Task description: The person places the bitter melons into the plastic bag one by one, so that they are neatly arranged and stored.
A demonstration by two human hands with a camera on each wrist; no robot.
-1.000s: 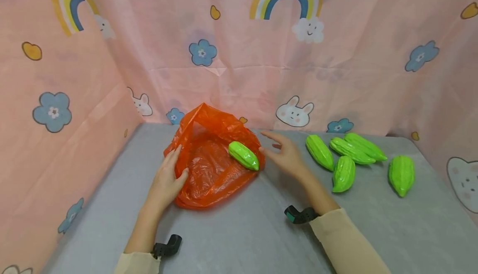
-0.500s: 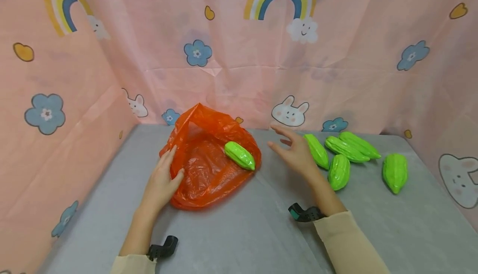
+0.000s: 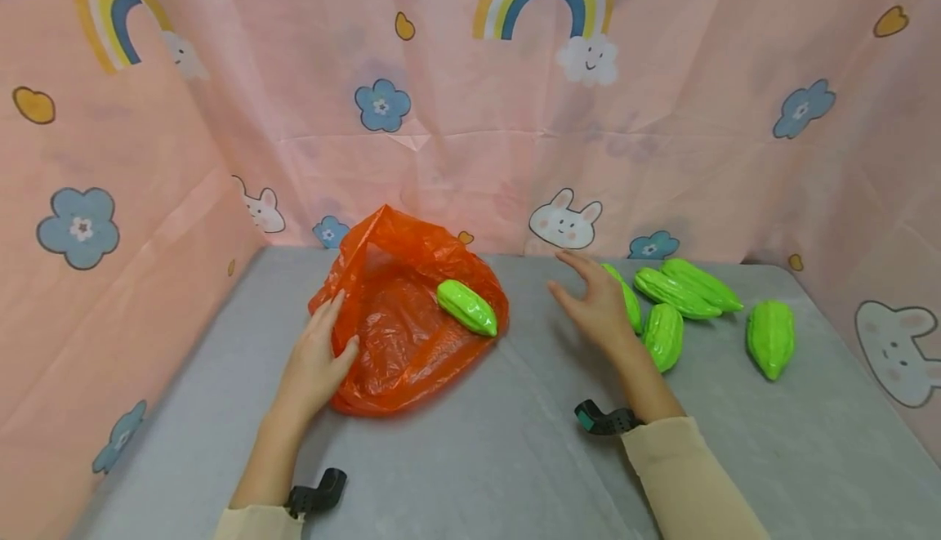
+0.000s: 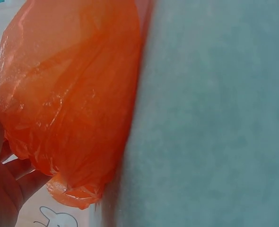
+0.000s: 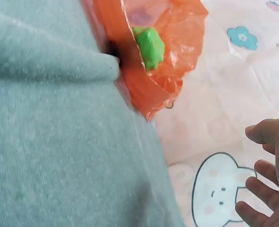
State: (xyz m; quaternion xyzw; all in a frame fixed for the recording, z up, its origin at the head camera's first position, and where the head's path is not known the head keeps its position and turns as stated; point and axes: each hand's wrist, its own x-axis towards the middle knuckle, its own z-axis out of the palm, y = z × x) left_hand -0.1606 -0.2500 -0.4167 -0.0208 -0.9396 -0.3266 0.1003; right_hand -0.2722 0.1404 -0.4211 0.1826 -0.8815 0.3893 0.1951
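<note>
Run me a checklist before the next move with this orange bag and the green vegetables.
1. Mouth of the orange bag open: ok, it gapes toward the head camera.
2. Green vegetable inside the bag: ok, it lies near the right rim.
3. Left hand at the bag: ok, touching its left side.
4. Right hand free: ok, fingers spread, holding nothing.
5. All five loose vegetables in full view: not ok, the right hand partly hides the leftmost one in the head view.
6. Bag's underside undamaged: cannot tell, it is hidden.
</note>
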